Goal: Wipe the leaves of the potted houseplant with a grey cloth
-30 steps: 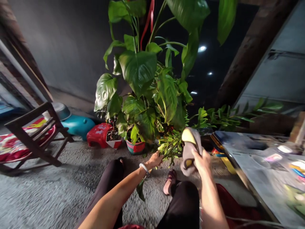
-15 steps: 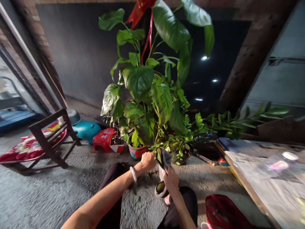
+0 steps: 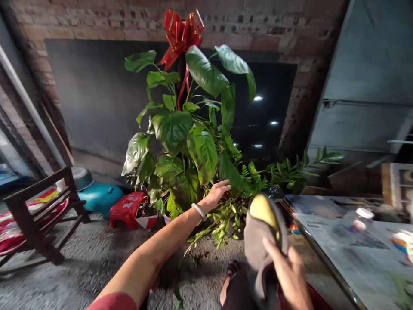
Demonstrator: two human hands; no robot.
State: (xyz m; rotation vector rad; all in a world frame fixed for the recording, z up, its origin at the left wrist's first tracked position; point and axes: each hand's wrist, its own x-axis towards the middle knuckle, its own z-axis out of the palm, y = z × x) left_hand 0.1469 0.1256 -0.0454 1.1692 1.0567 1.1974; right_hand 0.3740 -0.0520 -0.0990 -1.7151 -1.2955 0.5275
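Note:
My left hand (image 3: 215, 193), with a white bangle on the wrist, reaches forward with its fingers stretched out over the low leaves. No held thing shows in it. Close behind stands a large potted plant (image 3: 172, 129) with broad green leaves. Below that hand spread thinner green stems (image 3: 222, 224); whether the fingers touch any leaf, I cannot tell. At the right, my right hand (image 3: 290, 271) grips a grey, soft-looking piece (image 3: 254, 241) with a dark edge and a yellow oval at its top end. It is blurred, so its kind is unclear.
A wooden chair (image 3: 41, 211) with a red cushion stands left. Beside it are a turquoise object (image 3: 101, 198), a red plastic stool (image 3: 127, 210) and a small red-and-white pot (image 3: 147, 218). A low table (image 3: 358, 262) with a clear jar is at right. A red bow (image 3: 182, 32) tops the plant.
My left hand has risen and moved right, its fingers opening out. My right hand has brought the grey piece up and right, nearer the camera. The view has tilted up and turned right.

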